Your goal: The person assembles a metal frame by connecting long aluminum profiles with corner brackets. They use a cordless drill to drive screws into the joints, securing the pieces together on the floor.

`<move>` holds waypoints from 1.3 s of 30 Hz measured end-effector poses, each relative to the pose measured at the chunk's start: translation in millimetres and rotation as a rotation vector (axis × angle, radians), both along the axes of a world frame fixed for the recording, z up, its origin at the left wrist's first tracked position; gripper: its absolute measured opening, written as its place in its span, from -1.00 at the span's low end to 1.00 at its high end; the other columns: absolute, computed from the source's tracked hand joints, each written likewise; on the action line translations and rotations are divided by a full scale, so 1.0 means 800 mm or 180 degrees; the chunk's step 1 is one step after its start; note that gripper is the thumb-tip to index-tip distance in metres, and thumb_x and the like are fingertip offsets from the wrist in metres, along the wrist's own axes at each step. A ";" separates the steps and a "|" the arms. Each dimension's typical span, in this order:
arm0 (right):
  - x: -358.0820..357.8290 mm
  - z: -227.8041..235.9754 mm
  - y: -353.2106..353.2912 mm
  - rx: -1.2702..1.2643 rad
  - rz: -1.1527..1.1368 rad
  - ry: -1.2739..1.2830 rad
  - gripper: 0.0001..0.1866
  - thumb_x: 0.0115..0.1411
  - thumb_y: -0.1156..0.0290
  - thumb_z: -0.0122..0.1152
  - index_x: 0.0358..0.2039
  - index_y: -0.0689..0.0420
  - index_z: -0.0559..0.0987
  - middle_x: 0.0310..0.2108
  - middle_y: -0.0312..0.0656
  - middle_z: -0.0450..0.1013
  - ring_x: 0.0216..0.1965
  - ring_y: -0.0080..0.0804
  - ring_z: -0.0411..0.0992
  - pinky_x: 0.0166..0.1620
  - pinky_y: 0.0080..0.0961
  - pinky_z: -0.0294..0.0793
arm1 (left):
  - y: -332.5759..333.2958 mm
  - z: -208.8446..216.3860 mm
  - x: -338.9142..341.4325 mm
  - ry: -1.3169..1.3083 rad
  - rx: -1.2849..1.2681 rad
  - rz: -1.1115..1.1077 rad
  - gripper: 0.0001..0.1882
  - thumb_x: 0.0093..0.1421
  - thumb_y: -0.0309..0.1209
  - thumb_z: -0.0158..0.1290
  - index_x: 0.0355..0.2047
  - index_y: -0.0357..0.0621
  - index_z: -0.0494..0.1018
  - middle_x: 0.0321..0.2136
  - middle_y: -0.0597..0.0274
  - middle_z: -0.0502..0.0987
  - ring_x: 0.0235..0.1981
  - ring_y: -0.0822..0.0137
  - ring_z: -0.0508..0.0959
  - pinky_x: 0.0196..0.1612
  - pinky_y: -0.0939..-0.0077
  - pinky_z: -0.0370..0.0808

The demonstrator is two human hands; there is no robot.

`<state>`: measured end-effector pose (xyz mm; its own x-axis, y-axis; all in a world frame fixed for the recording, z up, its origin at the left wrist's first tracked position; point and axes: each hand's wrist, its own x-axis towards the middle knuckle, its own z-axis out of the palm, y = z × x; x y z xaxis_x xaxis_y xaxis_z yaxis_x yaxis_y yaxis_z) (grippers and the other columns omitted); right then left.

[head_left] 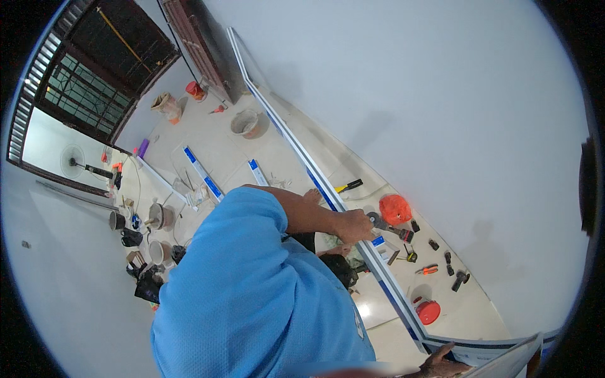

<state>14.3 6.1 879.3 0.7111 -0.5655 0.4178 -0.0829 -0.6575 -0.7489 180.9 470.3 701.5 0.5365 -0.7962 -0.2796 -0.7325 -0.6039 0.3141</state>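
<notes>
Pale wall (441,94), cream floor (208,129), and between them a long white frame (321,177) with blue film, both hands at it.
The frame slants from upper left to lower right, bending near the top and again at the lower corner; the left hand (354,226) is clenched over its rail midway, while the right hand (445,362), low in view, has fingers outspread by the lower corner, and whether it grips cannot be told. On the floor, a grey bucket (246,123) stands left of the frame; right of it are a crumpled red plastic bag (395,209), a red tub (429,312), an angle grinder (394,232) just beside the bag, orange-handled pliers (428,269) and a small yellow-and-black tape measure (411,256).
</notes>
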 end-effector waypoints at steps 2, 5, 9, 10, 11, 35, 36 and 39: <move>-0.006 -0.033 0.013 0.0388 -0.0175 0.0165 -0.07 0.28 0.33 0.48 0.55 0.34 0.23 0.39 0.26 0.38 0.26 0.11 0.49 0.33 0.00 0.50 | -0.003 -0.041 0.014 -0.0016 0.0092 -0.0001 -0.60 0.15 -0.10 0.33 -0.02 0.13 0.63 -0.19 0.05 0.64 -0.07 -0.05 0.73 -0.14 -0.04 0.65; -0.017 -0.074 0.027 0.0794 -0.0360 0.0375 -0.12 0.29 0.42 0.44 0.55 0.33 0.26 0.41 0.22 0.37 0.25 0.05 0.50 0.34 -0.08 0.53 | 0.003 -0.083 0.021 -0.0141 0.0060 -0.0040 -0.70 0.17 -0.17 0.28 -0.10 0.09 0.63 -0.20 0.05 0.65 -0.12 -0.04 0.75 -0.17 -0.04 0.67; -0.002 -0.142 0.067 0.1007 -0.0480 0.0591 -0.18 0.28 0.52 0.46 0.50 0.33 0.33 0.37 0.16 0.41 0.21 -0.05 0.51 0.25 -0.18 0.63 | 0.037 -0.150 0.022 -0.0065 0.0136 0.0030 -0.75 0.20 -0.20 0.24 -0.14 0.07 0.64 -0.23 0.03 0.65 -0.15 -0.05 0.76 -0.18 -0.07 0.68; -0.002 -0.170 0.079 0.1164 -0.0454 0.0293 -0.19 0.27 0.53 0.46 0.50 0.33 0.35 0.32 0.12 0.45 0.21 -0.07 0.50 0.26 -0.13 0.61 | 0.044 -0.176 0.026 -0.0044 0.0141 0.0075 -0.76 0.21 -0.21 0.23 -0.14 0.06 0.64 -0.24 0.02 0.65 -0.16 -0.05 0.76 -0.18 -0.09 0.69; 0.001 -0.193 0.088 0.1129 -0.0424 0.0324 -0.23 0.28 0.53 0.48 0.46 0.33 0.37 0.32 0.13 0.45 0.23 -0.07 0.48 0.26 -0.11 0.63 | 0.050 -0.202 0.035 -0.0023 0.0138 0.0109 -0.77 0.23 -0.22 0.22 -0.14 0.06 0.64 -0.25 0.01 0.65 -0.16 -0.05 0.76 -0.17 -0.10 0.69; 0.027 -0.773 0.302 0.2273 -0.0198 0.0090 -0.39 0.34 0.47 0.50 0.34 0.31 0.48 0.25 0.08 0.53 0.12 -0.14 0.60 0.01 -0.22 0.76 | 0.316 -0.689 0.204 0.0417 0.0579 0.0625 -0.63 0.09 -0.25 0.30 -0.06 0.04 0.66 -0.18 -0.02 0.70 -0.06 -0.15 0.73 0.02 -0.21 0.65; 0.045 -0.797 0.342 0.3472 -0.0232 0.0597 -0.38 0.32 0.45 0.54 0.32 0.30 0.49 0.22 0.05 0.56 0.07 -0.11 0.62 0.05 -0.23 0.73 | 0.387 -0.705 0.211 0.0235 -0.0161 0.0842 -0.57 0.08 -0.22 0.32 -0.01 0.03 0.67 -0.11 -0.05 0.72 -0.02 -0.15 0.71 0.05 -0.17 0.64; -0.018 -0.752 0.325 0.1409 -0.0539 0.2290 -0.35 0.29 0.47 0.54 0.33 0.29 0.45 0.25 0.08 0.51 0.21 -0.09 0.52 0.31 -0.18 0.49 | 0.292 -0.673 0.149 0.1368 0.0698 0.0531 -0.41 0.18 -0.24 0.30 0.27 0.16 0.58 -0.07 -0.14 0.70 -0.01 -0.17 0.70 0.03 -0.14 0.67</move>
<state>0.0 266.5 277.4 0.6097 -0.6923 -0.3860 -0.7062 -0.2534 -0.6611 300.1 703.9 162.8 0.4511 -0.6073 -0.6540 -0.4530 -0.7871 0.4185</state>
